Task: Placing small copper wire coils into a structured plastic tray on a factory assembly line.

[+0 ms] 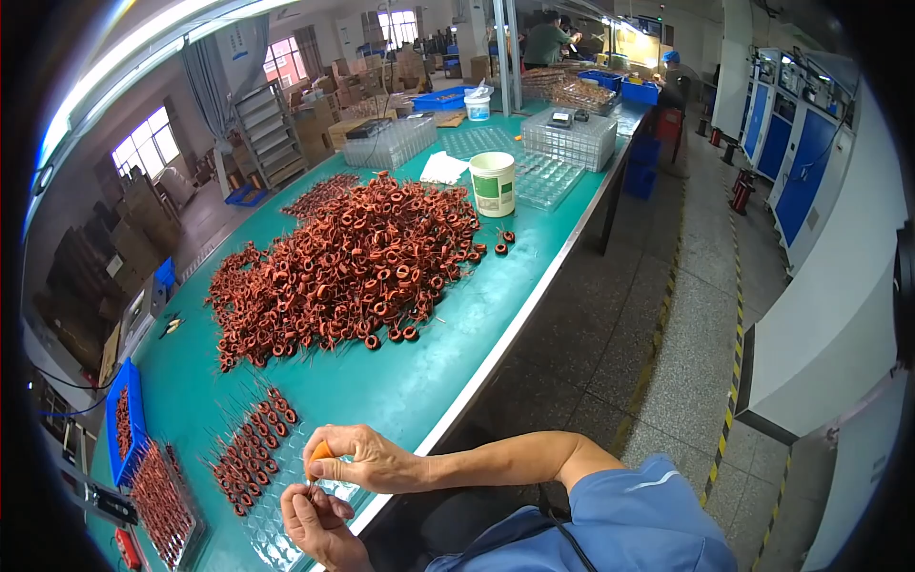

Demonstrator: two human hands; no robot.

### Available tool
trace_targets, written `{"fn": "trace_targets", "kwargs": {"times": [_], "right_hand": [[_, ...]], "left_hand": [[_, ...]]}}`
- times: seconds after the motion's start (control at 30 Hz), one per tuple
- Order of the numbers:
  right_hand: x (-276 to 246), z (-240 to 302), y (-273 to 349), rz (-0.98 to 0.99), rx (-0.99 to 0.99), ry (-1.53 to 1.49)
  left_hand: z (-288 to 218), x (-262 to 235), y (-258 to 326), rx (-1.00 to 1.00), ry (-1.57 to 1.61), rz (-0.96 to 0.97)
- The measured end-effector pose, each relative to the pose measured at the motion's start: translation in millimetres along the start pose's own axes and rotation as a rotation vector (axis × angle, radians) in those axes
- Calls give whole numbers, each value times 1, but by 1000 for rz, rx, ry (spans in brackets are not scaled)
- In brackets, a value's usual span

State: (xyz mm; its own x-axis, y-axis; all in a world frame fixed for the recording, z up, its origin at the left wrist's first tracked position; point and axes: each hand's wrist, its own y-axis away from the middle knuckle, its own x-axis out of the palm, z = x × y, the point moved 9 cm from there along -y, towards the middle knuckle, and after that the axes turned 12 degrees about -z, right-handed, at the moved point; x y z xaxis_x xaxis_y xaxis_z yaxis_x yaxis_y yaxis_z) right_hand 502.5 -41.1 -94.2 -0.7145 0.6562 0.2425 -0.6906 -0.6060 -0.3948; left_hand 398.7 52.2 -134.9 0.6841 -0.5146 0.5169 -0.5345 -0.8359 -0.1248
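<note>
My right hand [367, 461] is closed around a small orange tool [320, 458], whose working end is hidden by the fingers. Just below it, my left hand [319, 526] pinches a small copper-wound ring coil, mostly covered by the fingertips. Both hands meet above a clear plastic tray [272, 534] at the table's near edge. Rows of ring coils [255, 453] with thin upright wire leads stand in that tray, left of my hands. Farther up the table lies a large heap of loose reddish ring coils [338, 262].
A filled coil tray [164, 500] and a blue bin [124, 419] stand at the left. Beyond the heap are a white-green bucket [493, 183], clear trays [548, 181] and stacked plastic boxes [572, 138]. The green table's [477, 319] right edge borders a walkway. Other people work far back.
</note>
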Motion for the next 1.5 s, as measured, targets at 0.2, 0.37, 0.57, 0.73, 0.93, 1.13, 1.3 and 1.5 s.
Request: {"fn": "trace_targets", "kwargs": {"times": [0.2,0.37,0.57,0.73,0.93,1.13,1.3,1.5], "right_hand": [[-9,6,10,-29,-154,195],[1,-19,-1,27,44,96],[-34,-10,3,-46,72,142],[-12,-39,12,74,259,196],[1,-54,10,78,289,180],[-9,-11,21,-49,-465,551],[14,-45,22,48,353,-83],[-15,-20,10,48,0,281]], "left_hand": [[3,0,6,24,-46,12],[-5,-11,9,49,-206,-83],[1,27,12,-31,-203,168],[-6,-8,13,40,-136,107],[2,-4,18,-49,-117,190],[6,-1,13,-21,-485,107],[1,-40,21,233,-563,45],[10,-2,25,-47,-342,213]]}}
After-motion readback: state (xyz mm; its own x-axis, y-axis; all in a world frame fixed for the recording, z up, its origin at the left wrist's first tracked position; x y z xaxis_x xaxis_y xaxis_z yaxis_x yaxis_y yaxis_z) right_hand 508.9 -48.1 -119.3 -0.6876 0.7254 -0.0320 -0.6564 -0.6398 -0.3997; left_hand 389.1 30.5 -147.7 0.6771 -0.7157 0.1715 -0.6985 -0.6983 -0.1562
